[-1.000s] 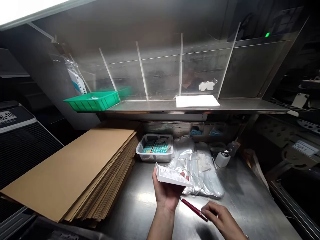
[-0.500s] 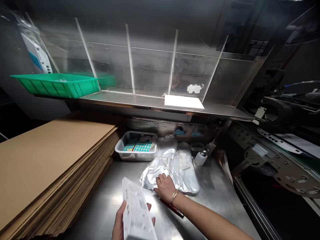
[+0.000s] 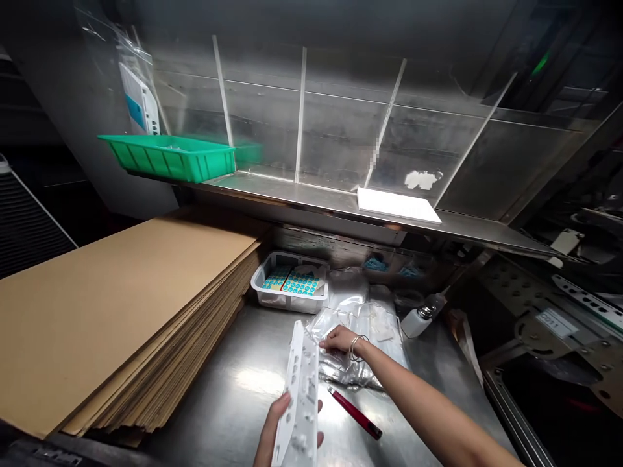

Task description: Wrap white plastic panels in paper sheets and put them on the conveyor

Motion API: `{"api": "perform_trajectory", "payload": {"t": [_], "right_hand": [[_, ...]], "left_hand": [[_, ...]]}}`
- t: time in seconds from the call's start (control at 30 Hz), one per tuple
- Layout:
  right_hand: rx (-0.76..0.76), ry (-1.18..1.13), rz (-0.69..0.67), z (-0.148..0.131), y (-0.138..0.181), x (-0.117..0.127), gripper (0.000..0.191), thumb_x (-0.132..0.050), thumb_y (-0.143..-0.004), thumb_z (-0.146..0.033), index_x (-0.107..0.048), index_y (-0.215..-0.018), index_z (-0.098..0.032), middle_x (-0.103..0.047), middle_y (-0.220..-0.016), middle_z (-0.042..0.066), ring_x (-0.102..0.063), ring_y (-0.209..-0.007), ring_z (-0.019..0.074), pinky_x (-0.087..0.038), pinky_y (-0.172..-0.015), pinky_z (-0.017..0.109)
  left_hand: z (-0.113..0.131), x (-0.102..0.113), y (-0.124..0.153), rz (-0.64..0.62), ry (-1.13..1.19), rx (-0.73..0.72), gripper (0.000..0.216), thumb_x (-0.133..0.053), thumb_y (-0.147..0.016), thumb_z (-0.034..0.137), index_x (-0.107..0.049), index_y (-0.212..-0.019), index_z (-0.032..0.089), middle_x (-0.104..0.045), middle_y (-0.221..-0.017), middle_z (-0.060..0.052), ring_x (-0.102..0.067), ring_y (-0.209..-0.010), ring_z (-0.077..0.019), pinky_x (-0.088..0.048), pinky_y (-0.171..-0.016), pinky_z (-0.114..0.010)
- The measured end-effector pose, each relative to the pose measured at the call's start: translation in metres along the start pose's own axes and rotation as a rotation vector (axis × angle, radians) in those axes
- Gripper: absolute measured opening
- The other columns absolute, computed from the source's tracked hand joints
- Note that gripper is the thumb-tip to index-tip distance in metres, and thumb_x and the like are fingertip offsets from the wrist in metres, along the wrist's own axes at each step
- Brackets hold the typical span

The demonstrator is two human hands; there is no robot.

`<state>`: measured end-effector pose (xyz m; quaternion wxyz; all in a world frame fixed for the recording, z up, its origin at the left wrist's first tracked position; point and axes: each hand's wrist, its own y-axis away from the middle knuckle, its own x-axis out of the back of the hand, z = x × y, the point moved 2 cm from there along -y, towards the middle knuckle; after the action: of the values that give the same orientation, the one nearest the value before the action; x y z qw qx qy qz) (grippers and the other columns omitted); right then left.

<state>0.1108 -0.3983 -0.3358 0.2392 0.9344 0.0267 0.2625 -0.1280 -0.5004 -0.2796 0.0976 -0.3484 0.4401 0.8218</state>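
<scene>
My left hand (image 3: 272, 433) grips a white moulded plastic tray (image 3: 299, 395) by its lower end and holds it nearly on edge above the steel table (image 3: 233, 395). My right hand (image 3: 337, 339) reaches forward onto a pile of clear plastic bags (image 3: 363, 331), its fingers curled on the top bag; a bracelet circles the wrist. A red pen (image 3: 354, 411) lies loose on the table just under my right forearm.
A thick stack of brown cardboard sheets (image 3: 117, 311) fills the left. A small bin with blue dot stickers (image 3: 291, 288) and a white pump bottle (image 3: 418, 319) stand at the back. The shelf above carries a green tray (image 3: 168, 157) and a white slab (image 3: 398, 205).
My right hand let go of the red pen, which now lies on the table, and reached onto the bags. My left hand turned the white tray from flat to nearly on edge.
</scene>
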Motion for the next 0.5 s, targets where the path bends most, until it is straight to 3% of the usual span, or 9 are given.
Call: {"api": "perform_trajectory", "payload": {"t": [0.13, 0.23, 0.3, 0.37, 0.43, 0.5], "right_hand": [[0.060, -0.394, 0.189, 0.000, 0.012, 0.002, 0.030, -0.060, -0.066, -0.044, -0.058, -0.058, -0.015, -0.053, -0.049, -0.001, -0.044, -0.042, 0.0089, -0.032, -0.041, 0.020], [0.148, -0.639, 0.412, -0.006, 0.024, 0.009, 0.037, -0.047, -0.073, -0.053, -0.055, -0.066, -0.018, -0.054, -0.056, -0.001, -0.047, -0.049, 0.0093, -0.040, -0.048, 0.021], [0.198, -0.732, 0.524, -0.011, 0.031, 0.014, 0.037, -0.045, -0.074, -0.054, -0.054, -0.069, -0.018, -0.051, -0.055, -0.002, -0.046, -0.048, 0.0089, -0.040, -0.048, 0.021], [0.232, -0.762, 0.598, -0.016, 0.038, 0.017, 0.035, -0.051, -0.073, -0.052, -0.055, -0.070, -0.018, -0.045, -0.049, -0.005, -0.041, -0.042, 0.0081, -0.034, -0.042, 0.019], [0.264, -0.749, 0.647, -0.020, 0.046, 0.017, 0.033, -0.054, -0.072, -0.050, -0.058, -0.072, -0.018, -0.041, -0.044, -0.007, -0.036, -0.037, 0.0081, -0.029, -0.037, 0.020], [0.312, -0.718, 0.690, -0.023, 0.057, 0.017, 0.031, -0.056, -0.074, -0.047, -0.062, -0.076, -0.018, -0.051, -0.049, -0.004, -0.045, -0.043, 0.0103, -0.036, -0.041, 0.021]], "left_hand": [[0.013, -0.030, -0.035, 0.005, -0.247, -0.025, 0.071, -0.065, -0.070, 0.048, -0.040, -0.133, 0.026, -0.062, -0.108, -0.011, -0.064, -0.087, -0.0258, -0.049, -0.060, -0.028], [0.014, -0.025, -0.049, 0.030, -0.377, -0.043, 0.073, -0.065, -0.071, 0.048, -0.032, -0.135, 0.037, -0.059, -0.112, -0.007, -0.064, -0.084, -0.0220, -0.046, -0.054, -0.024], [0.015, -0.018, -0.048, -0.034, -0.358, -0.046, 0.073, -0.063, -0.074, 0.047, -0.026, -0.137, 0.040, -0.057, -0.117, -0.007, -0.063, -0.086, -0.0232, -0.049, -0.060, -0.029], [0.017, -0.018, -0.040, -0.156, -0.285, -0.057, 0.074, -0.059, -0.076, 0.048, -0.024, -0.139, 0.034, -0.054, -0.122, -0.011, -0.061, -0.093, -0.0273, -0.050, -0.068, -0.036], [0.021, -0.031, -0.032, -0.267, -0.317, -0.090, 0.075, -0.060, -0.075, 0.045, -0.027, -0.140, 0.028, -0.048, -0.130, -0.014, -0.057, -0.101, -0.0308, -0.049, -0.074, -0.039], [0.023, -0.050, -0.028, -0.287, -0.446, -0.092, 0.076, -0.064, -0.073, 0.041, -0.030, -0.139, 0.028, -0.042, -0.137, -0.013, -0.054, -0.106, -0.0320, -0.049, -0.075, -0.038]]}}
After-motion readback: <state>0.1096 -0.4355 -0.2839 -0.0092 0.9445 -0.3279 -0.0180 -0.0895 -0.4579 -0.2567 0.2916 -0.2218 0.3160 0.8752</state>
